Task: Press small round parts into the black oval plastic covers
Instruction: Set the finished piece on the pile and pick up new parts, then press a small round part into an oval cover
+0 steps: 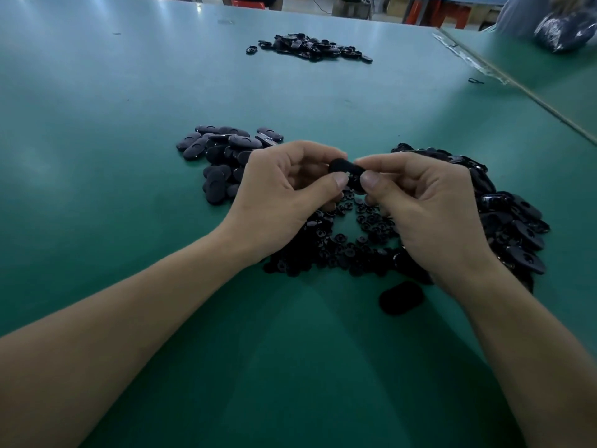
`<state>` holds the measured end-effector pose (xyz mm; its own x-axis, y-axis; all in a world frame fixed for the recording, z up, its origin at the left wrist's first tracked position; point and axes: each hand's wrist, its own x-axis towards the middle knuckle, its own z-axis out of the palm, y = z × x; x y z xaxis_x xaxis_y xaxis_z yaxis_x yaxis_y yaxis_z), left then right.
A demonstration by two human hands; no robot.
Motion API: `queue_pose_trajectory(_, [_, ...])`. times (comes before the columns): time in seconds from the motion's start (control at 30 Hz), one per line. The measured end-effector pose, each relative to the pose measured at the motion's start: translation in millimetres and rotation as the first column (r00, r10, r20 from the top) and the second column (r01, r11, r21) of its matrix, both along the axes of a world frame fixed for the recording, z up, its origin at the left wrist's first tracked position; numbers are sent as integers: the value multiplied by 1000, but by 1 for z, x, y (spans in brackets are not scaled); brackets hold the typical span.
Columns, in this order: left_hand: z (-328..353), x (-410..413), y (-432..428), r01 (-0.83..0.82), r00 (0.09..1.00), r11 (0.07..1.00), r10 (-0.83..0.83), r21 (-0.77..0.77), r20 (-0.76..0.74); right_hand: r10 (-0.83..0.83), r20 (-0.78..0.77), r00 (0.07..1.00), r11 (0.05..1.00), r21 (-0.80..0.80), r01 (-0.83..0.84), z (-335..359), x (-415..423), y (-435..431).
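Note:
Between both hands, above the green table (129,156), is one black oval cover (347,171). My left hand (284,202) pinches its left end with thumb and forefinger. My right hand (426,208) pinches its right end the same way. Below the hands lies a scatter of small round parts (349,244). A heap of oval covers (513,221) spreads to the right. Another group of oval covers (223,156) lies left of my left hand. A single oval cover (401,297) sits alone near my right wrist.
A far pile of black parts (313,46) lies near the table's back. A seam with a strip (504,76) marks the right edge against a second table. A dark shiny bag (565,30) and someone's sleeve are at the top right.

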<state>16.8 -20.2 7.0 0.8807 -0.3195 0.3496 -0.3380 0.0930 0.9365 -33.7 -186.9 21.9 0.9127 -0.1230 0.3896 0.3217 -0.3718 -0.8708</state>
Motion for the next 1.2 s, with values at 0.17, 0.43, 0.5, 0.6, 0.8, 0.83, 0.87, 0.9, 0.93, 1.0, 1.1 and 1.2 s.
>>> queue_pose_trajectory(0.17, [0, 1, 1, 1, 1000, 1000, -1, -5, 5, -10, -25, 1000, 993, 120, 13, 2, -1, 0])
queue_pose_trajectory(0.43, [-1, 2, 1, -63, 997, 998, 61, 31, 53, -9, 22, 1000, 982, 186, 5, 5, 0, 2])
queue_pose_trajectory(0.5, [-1, 1, 0, -53, 997, 998, 50, 46, 64, 1, 38, 999, 982, 188, -8, 5, -1, 4])
queue_pose_trajectory(0.6, [-1, -1, 0, -10, 996, 998, 4, 68, 85, 19, 57, 998, 984, 178, -29, 4, -1, 7])
queue_pose_trajectory(0.8, [0, 1, 0, -50, 995, 998, 46, 45, 84, -241, 88, 967, 912, -321, 256, -1, -3, 2])
queue_pose_trajectory(0.83, [0, 1, 0, -62, 995, 997, 59, 36, 80, -261, 91, 961, 852, -447, 273, -3, -4, 2])
queue_pose_trajectory(0.87, [0, 2, 0, -71, 995, 997, 69, 25, 74, -269, 86, 959, 791, -548, 271, -5, -5, 2])
queue_pose_trajectory(0.9, [0, 2, 0, -77, 995, 997, 75, 19, 67, -271, 70, 960, 740, -623, 254, -7, -5, 2])
queue_pose_trajectory(0.93, [0, 2, 1, -78, 995, 997, 77, 21, 59, -274, 43, 961, 702, -674, 230, -8, -4, 2])
queue_pose_trajectory(1.0, [-1, 3, 1, -75, 996, 996, 73, 40, 50, -282, -17, 959, 661, -728, 181, -8, -4, 5])
queue_pose_trajectory(1.1, [-1, 3, 1, -75, 996, 997, 73, 31, 54, -284, -54, 957, 646, -749, 149, -8, -4, 6])
queue_pose_trajectory(1.2, [-1, 4, 0, -106, 993, 994, 106, 6, 61, -291, -32, 956, 650, -740, 173, -7, -3, 6])
